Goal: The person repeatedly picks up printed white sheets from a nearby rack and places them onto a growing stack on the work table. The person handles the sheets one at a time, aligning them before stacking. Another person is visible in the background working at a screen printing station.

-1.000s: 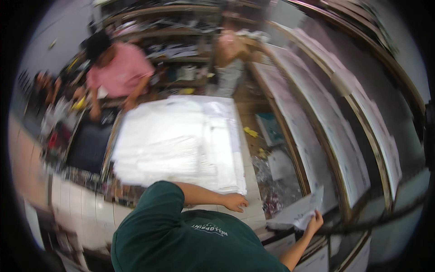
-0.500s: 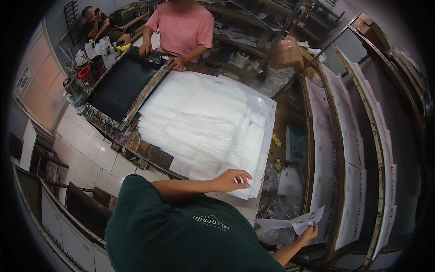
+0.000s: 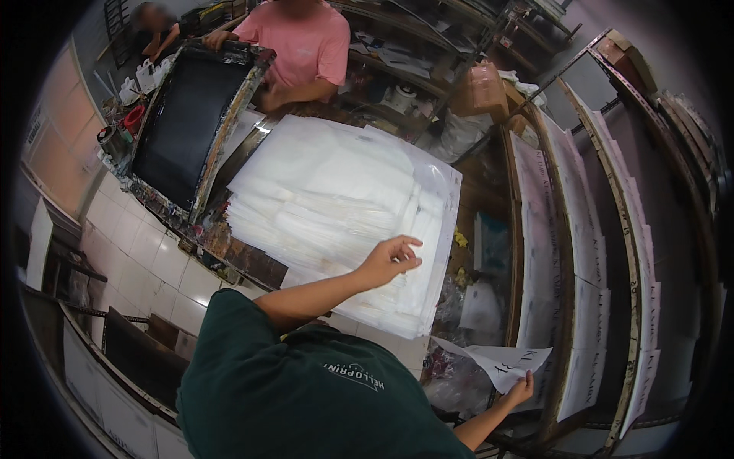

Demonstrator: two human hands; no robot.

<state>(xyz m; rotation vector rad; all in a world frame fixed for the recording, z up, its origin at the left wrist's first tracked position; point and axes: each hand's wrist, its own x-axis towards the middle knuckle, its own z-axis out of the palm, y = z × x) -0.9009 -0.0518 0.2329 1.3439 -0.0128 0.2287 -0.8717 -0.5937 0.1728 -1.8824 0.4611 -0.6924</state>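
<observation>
My left hand hovers over or just at a wide pile of thin white sheets; its fingers are curled loosely, apart from the thumb, with nothing between them. Off to the right, my right hand pinches a white sheet with dark lettering by its edge, and the sheet bends as it hangs beside the rack. Across the table, a co-worker in a pink shirt holds up the far end of a dark printing screen in a worn frame. Their other hand is partly hidden near the pile.
Slanted rack boards with rows of printed white sheets stand to my right. Clear plastic and yellow scraps lie between pile and rack. Ink pots stand left of the screen. Cardboard boxes are behind. Another person sits far left.
My left hand has moved up and away from me over the pile. The co-worker has tilted the screen up off the table. The sheet in my right hand has shifted slightly.
</observation>
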